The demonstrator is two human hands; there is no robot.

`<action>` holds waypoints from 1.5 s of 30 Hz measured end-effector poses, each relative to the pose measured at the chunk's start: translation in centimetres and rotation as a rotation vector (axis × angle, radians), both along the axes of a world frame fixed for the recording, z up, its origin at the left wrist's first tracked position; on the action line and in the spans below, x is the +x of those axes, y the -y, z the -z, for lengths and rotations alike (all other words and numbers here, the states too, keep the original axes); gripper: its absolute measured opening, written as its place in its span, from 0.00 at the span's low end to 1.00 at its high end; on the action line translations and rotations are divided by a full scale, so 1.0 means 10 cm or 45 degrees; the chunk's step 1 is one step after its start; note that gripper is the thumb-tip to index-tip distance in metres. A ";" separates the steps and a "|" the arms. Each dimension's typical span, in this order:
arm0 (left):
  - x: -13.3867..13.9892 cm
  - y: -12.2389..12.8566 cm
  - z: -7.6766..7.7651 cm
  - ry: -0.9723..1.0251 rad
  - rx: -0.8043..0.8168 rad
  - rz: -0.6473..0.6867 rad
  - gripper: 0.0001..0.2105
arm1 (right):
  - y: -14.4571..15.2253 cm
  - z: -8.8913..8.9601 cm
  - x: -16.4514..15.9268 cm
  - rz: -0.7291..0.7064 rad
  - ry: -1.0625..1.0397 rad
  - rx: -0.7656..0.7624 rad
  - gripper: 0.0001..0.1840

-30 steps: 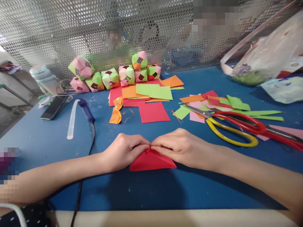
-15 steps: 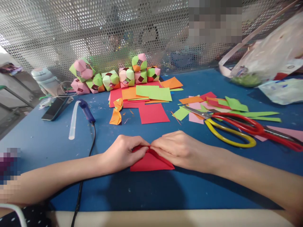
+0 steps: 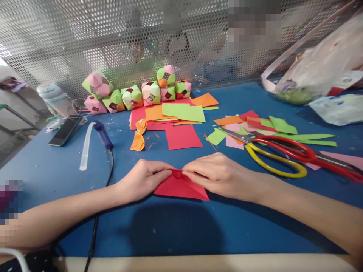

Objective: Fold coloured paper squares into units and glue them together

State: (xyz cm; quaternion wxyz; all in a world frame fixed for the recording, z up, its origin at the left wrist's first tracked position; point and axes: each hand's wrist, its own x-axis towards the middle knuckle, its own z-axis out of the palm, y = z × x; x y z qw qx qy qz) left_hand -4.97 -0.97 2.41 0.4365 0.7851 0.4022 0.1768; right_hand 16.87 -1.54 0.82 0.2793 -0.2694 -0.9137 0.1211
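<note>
A partly folded sheet of red paper (image 3: pixel 180 189) is between my hands, near the front of the blue table. My left hand (image 3: pixel 147 177) pinches its upper left edge between thumb and fingers. On the upper right edge, my right hand (image 3: pixel 218 173) grips the same paper with its fingertips. A small fold shows at the top middle, between the fingertips. Just beyond lies a flat red paper square (image 3: pixel 184 136). Two small folded orange pieces (image 3: pixel 137 141) rest to its left.
Scissors (image 3: pixel 278 155) with red and yellow handles lie right, over paper scraps (image 3: pixel 217 136). Folded paper balls (image 3: pixel 132 97) line the mesh panel. A glue gun (image 3: pixel 102 134) with trailing cord, a phone (image 3: pixel 64 131), a bottle (image 3: pixel 53 98) and a plastic bag (image 3: pixel 320 64) stand around.
The fingertips have moved apart along the paper's top edge, baring the small middle fold. The paper has shifted slightly up and looks flatter.
</note>
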 end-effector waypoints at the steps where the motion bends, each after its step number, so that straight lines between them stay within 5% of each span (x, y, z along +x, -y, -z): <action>1: -0.01 -0.01 -0.01 -0.001 -0.021 0.018 0.13 | 0.00 0.00 0.00 -0.012 -0.002 0.009 0.14; 9: -0.05 -0.03 -0.07 -0.018 -0.065 0.144 0.15 | -0.02 -0.02 0.04 -0.059 0.047 -0.013 0.14; 16: 0.07 0.04 -0.02 -0.115 0.237 0.083 0.09 | 0.03 -0.01 -0.04 -0.134 0.042 0.022 0.15; 23: 0.04 0.05 0.05 -0.030 0.295 -0.113 0.08 | 0.05 -0.01 -0.08 0.142 0.043 -0.062 0.10; 30: 0.07 0.02 0.05 -0.176 0.360 -0.013 0.06 | 0.04 0.01 -0.11 0.038 0.095 0.041 0.14; 35: 0.08 -0.01 0.04 -0.147 0.300 -0.158 0.03 | 0.06 -0.07 -0.15 0.228 -0.205 0.121 0.08; 40: 0.08 -0.09 0.12 0.052 0.112 -0.432 0.04 | 0.06 -0.14 -0.15 0.526 -0.424 -0.138 0.06; 45: 0.12 -0.10 0.18 0.213 0.051 -0.535 0.05 | 0.03 0.00 -0.25 0.597 -0.468 -0.445 0.28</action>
